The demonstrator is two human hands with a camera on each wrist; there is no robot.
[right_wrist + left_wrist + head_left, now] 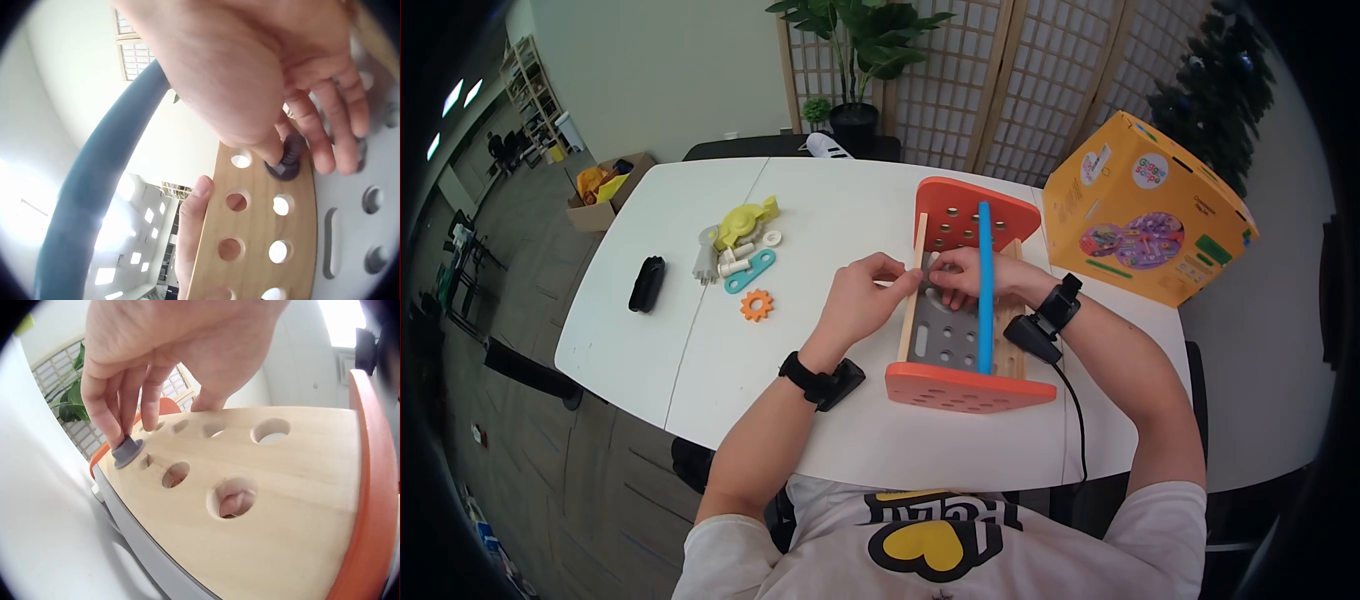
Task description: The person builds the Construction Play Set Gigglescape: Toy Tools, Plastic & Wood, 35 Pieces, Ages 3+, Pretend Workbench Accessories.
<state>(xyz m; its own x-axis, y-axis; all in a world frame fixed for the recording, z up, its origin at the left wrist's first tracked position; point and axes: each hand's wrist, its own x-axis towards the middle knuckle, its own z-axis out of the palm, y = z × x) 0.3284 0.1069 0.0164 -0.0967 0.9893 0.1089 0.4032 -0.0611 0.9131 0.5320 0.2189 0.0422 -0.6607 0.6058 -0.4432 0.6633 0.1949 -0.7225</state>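
Note:
A toy toolbox stands on the table, with orange end panels (pixel 970 388), a blue handle bar (pixel 986 290) and a holed wooden side panel (pixel 281 481). My left hand (pixel 862 300) grips that panel's top edge, its thumb at the edge. One of its fingertips presses a small grey flanged piece (pixel 128 452) on the outer face. Reaching in under the handle, my right hand (pixel 962 275) pinches a dark grey threaded screw (pixel 289 157) against the inner face. The grey perforated base (pixel 945 338) lies below; the right fingers hang over it.
Loose toy parts lie to the left: a yellow piece (pixel 743 226), a teal link (pixel 750 272) and an orange gear (pixel 756 305). A black case (pixel 647 284) is farther left. The yellow box (pixel 1145 210) stands behind right. A black cable (pixel 1081 420) trails from the right wrist.

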